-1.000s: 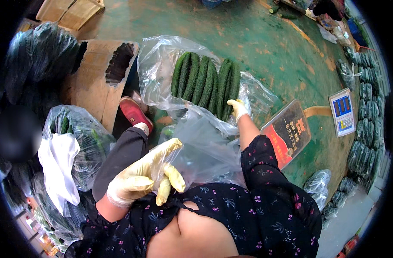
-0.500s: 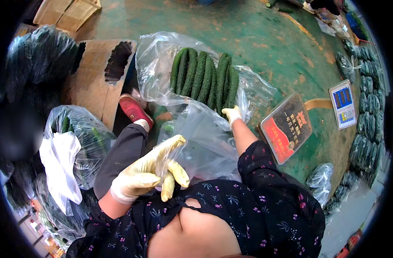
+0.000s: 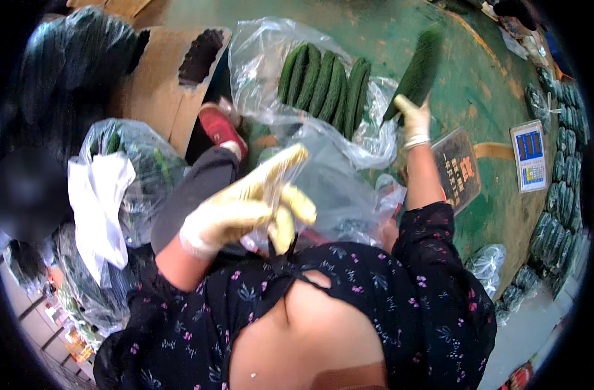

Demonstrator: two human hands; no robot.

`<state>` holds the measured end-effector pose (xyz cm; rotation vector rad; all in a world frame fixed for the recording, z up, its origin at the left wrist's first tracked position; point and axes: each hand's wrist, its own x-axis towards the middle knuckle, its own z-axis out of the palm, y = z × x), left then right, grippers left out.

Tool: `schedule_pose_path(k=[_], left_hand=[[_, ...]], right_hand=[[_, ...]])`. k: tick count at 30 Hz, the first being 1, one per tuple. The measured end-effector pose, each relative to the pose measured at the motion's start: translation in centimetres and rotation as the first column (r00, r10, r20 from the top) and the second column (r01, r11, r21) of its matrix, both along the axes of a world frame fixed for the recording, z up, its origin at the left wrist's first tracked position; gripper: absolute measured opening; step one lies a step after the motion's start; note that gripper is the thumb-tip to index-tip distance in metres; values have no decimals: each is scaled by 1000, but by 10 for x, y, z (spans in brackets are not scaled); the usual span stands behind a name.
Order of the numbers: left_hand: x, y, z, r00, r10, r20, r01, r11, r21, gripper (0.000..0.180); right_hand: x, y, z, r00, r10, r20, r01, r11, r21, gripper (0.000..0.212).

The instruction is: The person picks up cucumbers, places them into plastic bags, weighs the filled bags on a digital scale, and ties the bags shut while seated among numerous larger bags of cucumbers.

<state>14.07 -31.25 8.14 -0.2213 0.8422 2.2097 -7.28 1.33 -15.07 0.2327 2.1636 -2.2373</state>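
Observation:
In a pale rubber glove, my right hand (image 3: 414,120) grips one dark green cucumber (image 3: 419,68) by its near end, lifted beyond the scale at the right; motion blurs it a little. Several more bumpy cucumbers (image 3: 323,84) lie side by side on a spread clear plastic bag (image 3: 255,49) in front of me. My gloved left hand (image 3: 251,205), close to my body, pinches a thin strip of clear plastic (image 3: 275,182) between its fingers, the index finger stretched out. The plastic's far end merges with the bag sheet (image 3: 336,188) below, so I cannot tell where it ends.
A platform scale (image 3: 459,169) with a digital display (image 3: 529,156) stands at right. Wrapped cucumber packs (image 3: 560,195) line the right side. A filled clear bag (image 3: 151,175) with white handles (image 3: 99,208) and a cardboard box (image 3: 160,97) stand at left, near my red shoe (image 3: 220,127).
My right hand has taken a cucumber from the row's right end and carried it up and to the right. The left hand keeps its pinch on the plastic.

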Motion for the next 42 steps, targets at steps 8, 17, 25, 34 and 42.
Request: schedule_pose_path(k=[8, 17, 25, 34, 42], left_hand=[[-3, 5, -24, 989, 101, -110, -71, 966, 249, 75], [52, -19, 39, 946, 319, 56, -317, 877, 362, 69], [51, -53, 23, 928, 349, -128, -332, 934, 132, 75], [0, -24, -2, 988, 154, -12, -151, 980, 131, 84], [-10, -28, 5, 990, 110, 84, -124, 975, 183, 94]], right_hand=[[114, -65, 188, 723, 595, -352, -691, 613, -383, 70], [197, -8, 56, 657, 614, 438, -645, 157, 748, 88], [172, -21, 140, 247, 745, 620, -715, -292, 635, 82], [-13, -56, 56, 762, 511, 397, -476, 858, -191, 48], [-6, -87, -129, 869, 106, 483, -218, 959, 182, 100]])
